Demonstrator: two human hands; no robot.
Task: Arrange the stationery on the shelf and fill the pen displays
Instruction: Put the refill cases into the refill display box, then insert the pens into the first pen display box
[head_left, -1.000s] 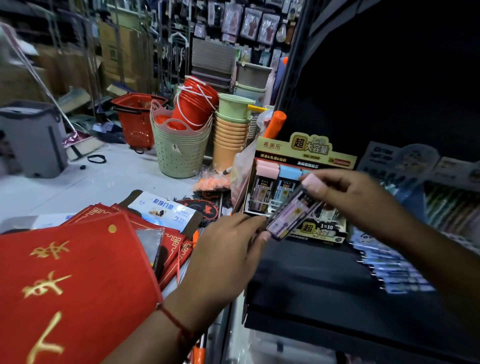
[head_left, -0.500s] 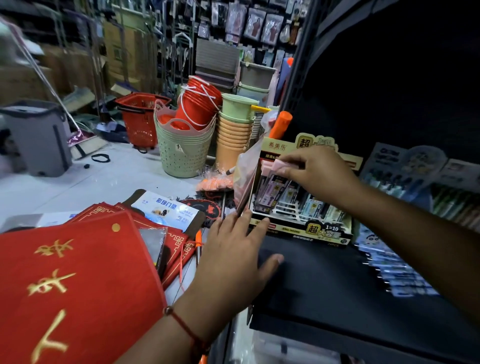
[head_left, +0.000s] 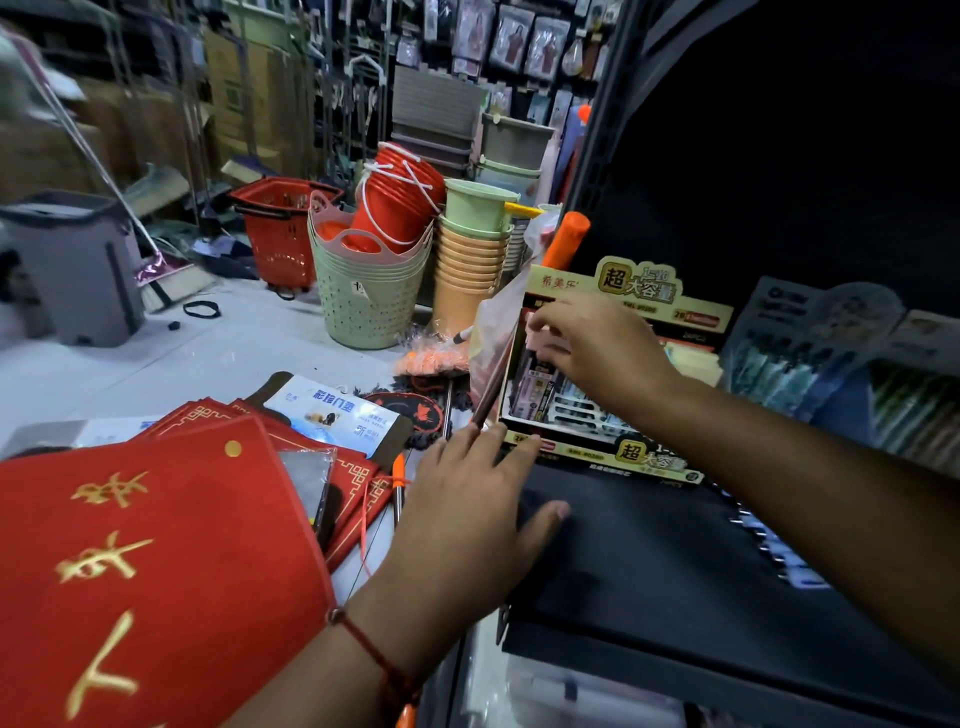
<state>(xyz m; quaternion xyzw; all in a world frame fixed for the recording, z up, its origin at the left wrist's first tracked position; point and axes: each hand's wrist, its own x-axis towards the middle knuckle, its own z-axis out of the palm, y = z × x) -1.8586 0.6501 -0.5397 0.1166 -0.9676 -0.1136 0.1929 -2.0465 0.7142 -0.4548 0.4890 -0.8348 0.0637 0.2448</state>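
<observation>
A yellow-and-black pen display box (head_left: 644, 457) stands on the dark shelf (head_left: 649, 551), with packaged pens upright in its slots. My right hand (head_left: 597, 348) reaches over its top left corner, fingers pinched on a pink-capped pen pack (head_left: 537, 340) that sits among the others in the box. My left hand (head_left: 467, 514) rests flat on the shelf's left edge, fingers spread, fingertips touching the box's front left corner. It holds nothing.
More pen displays (head_left: 852, 384) stand to the right on the shelf. Red banners with gold characters (head_left: 135, 561) lie at the lower left. Stacked baskets (head_left: 363, 291), red buckets (head_left: 400, 202) and cups (head_left: 472, 260) stand on the floor behind.
My right hand has carried the pink-capped pen pack from in front of the box into its top left slot. My left hand dropped from the pack onto the shelf edge.
</observation>
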